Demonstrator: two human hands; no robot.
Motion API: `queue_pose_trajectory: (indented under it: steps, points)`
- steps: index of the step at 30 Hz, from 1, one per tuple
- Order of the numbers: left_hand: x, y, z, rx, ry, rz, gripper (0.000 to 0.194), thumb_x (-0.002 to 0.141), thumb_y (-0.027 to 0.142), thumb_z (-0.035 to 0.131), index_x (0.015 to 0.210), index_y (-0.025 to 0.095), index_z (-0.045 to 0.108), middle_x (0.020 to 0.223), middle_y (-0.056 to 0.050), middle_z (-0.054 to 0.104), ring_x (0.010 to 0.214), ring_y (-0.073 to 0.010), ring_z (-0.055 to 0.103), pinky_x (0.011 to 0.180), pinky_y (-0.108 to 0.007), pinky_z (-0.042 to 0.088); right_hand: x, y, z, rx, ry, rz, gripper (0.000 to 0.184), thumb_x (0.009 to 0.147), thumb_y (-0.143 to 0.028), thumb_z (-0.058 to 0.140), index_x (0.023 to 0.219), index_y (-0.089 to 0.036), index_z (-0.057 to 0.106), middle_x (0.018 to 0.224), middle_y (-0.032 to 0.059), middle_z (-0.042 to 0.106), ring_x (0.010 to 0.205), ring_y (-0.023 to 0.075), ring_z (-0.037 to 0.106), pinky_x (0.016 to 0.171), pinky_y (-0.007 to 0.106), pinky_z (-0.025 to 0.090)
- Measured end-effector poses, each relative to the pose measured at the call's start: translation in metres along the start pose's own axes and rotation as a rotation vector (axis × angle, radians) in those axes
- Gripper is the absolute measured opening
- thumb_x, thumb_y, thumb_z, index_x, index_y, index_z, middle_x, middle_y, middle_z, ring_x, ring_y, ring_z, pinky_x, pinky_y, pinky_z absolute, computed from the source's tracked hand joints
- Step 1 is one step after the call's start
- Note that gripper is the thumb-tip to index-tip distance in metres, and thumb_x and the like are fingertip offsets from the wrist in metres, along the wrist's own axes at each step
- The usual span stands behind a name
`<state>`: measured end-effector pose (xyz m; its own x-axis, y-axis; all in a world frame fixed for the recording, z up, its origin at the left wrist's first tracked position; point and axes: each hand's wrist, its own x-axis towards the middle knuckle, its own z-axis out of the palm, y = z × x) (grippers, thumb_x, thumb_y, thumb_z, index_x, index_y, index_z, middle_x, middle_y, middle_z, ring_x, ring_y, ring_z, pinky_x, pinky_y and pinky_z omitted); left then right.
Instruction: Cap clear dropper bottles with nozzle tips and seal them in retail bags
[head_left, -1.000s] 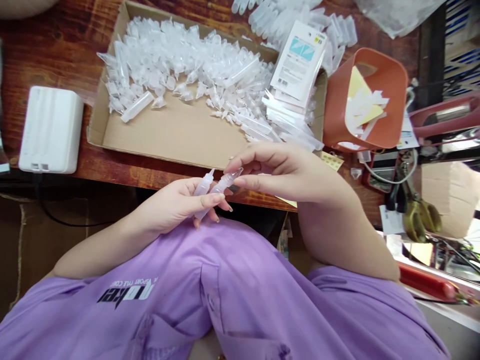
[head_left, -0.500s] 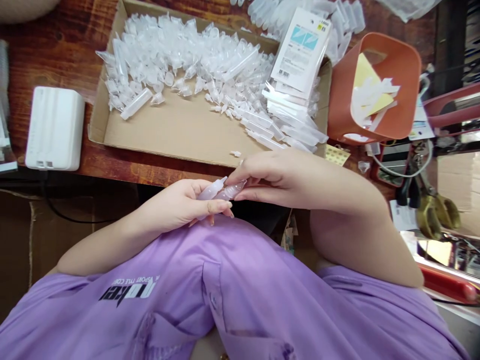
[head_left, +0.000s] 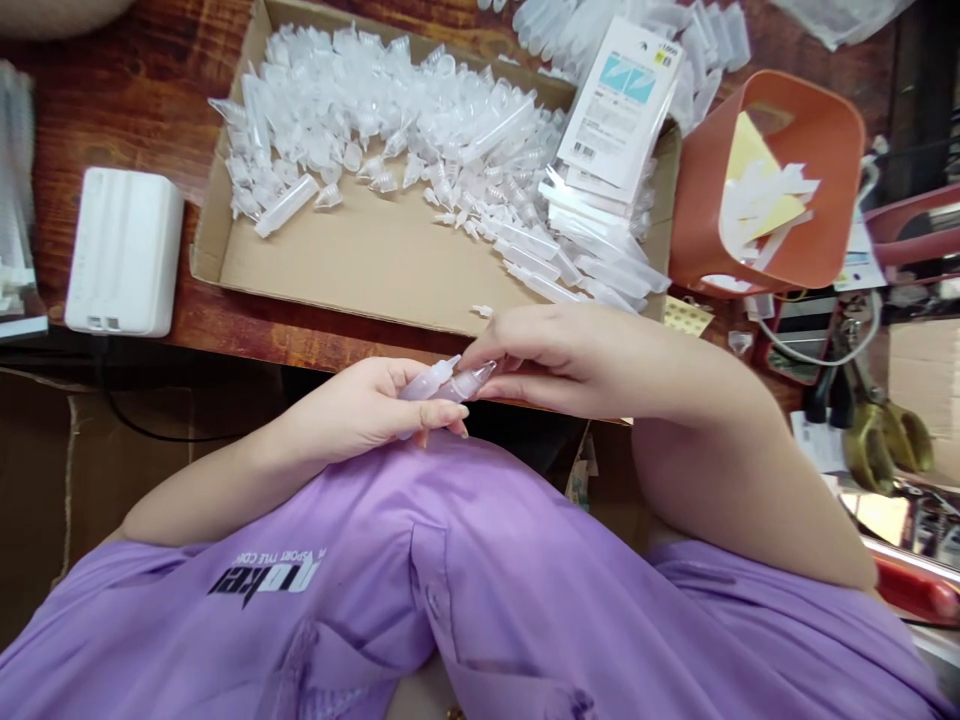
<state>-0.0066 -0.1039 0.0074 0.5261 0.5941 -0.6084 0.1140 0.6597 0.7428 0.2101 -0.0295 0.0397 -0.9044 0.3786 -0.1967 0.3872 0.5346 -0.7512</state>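
Note:
My left hand (head_left: 382,405) is closed around two small translucent plastic squeeze bottles, held side by side above my lap. The nearer-left squeeze bottle (head_left: 427,382) has a slim pointed tip. Beside it, the other squeeze bottle (head_left: 463,386) carries a clear, cone-shaped nozzle (head_left: 482,374). My right hand (head_left: 544,352) is closed at that nozzle, index finger and thumb on either side of it. Its remaining fingers are curled and partly hidden. Just beyond my right knuckles, a tiny white tip (head_left: 481,311) lies by the near edge of a shallow cardboard tray (head_left: 337,275).
Clear nozzles and bottles (head_left: 420,110) heap in the tray, with printed packets (head_left: 619,110) at its right. An orange bin (head_left: 787,120) holds paper scraps. A white charger box (head_left: 124,250) stands left. Scissors (head_left: 874,440) and a cable lie right.
The view has shifted slightly, so the tray and table items appear further right. My right fingertips have shifted a little at the nozzle, showing more of it. Both bottles stay in my left hand.

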Motion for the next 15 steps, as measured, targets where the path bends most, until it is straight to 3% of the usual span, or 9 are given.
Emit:
queue_pose_trajectory:
  steps: [4, 8, 11, 15]
  points:
    - [0.001, -0.005, 0.0, -0.028, -0.004, 0.028, 0.02, 0.081, 0.036, 0.073, 0.08, 0.016, 0.073, 0.066, 0.002, 0.063, 0.061, -0.0098, 0.052, 0.063, -0.023, 0.04, 0.01, -0.002, 0.005, -0.069, -0.032, -0.019, 0.029, 0.097, -0.036, 0.045, 0.09, -0.018, 0.067, 0.082, 0.0066, 0.066, 0.072, 0.0159, 0.058, 0.067, 0.029, 0.042]
    - [0.003, -0.009, -0.001, 0.003, 0.08, 0.039, 0.022, 0.08, 0.036, 0.072, 0.074, 0.015, 0.07, 0.068, 0.0, 0.064, 0.063, -0.0108, 0.054, 0.062, -0.023, 0.04, 0.02, -0.002, 0.012, -0.176, -0.062, 0.065, 0.039, 0.098, -0.038, 0.039, 0.074, -0.018, 0.062, 0.067, 0.0051, 0.06, 0.061, 0.0154, 0.051, 0.06, 0.029, 0.035]
    - [0.002, -0.007, -0.005, -0.016, 0.068, 0.065, 0.02, 0.081, 0.035, 0.071, 0.076, 0.015, 0.07, 0.058, 0.003, 0.058, 0.056, -0.0093, 0.05, 0.058, -0.022, 0.038, 0.021, -0.001, 0.012, -0.145, -0.03, 0.076, 0.04, 0.099, -0.044, 0.039, 0.086, -0.016, 0.066, 0.078, 0.0074, 0.066, 0.069, 0.0171, 0.057, 0.062, 0.029, 0.038]
    - [-0.001, -0.004, -0.011, -0.074, -0.018, 0.098, 0.018, 0.08, 0.031, 0.071, 0.075, 0.014, 0.07, 0.062, 0.002, 0.063, 0.054, -0.0083, 0.051, 0.058, -0.023, 0.04, 0.02, -0.003, 0.006, -0.106, 0.023, -0.075, 0.034, 0.099, -0.041, 0.045, 0.11, -0.014, 0.063, 0.092, 0.0097, 0.068, 0.078, 0.0166, 0.061, 0.068, 0.028, 0.043]
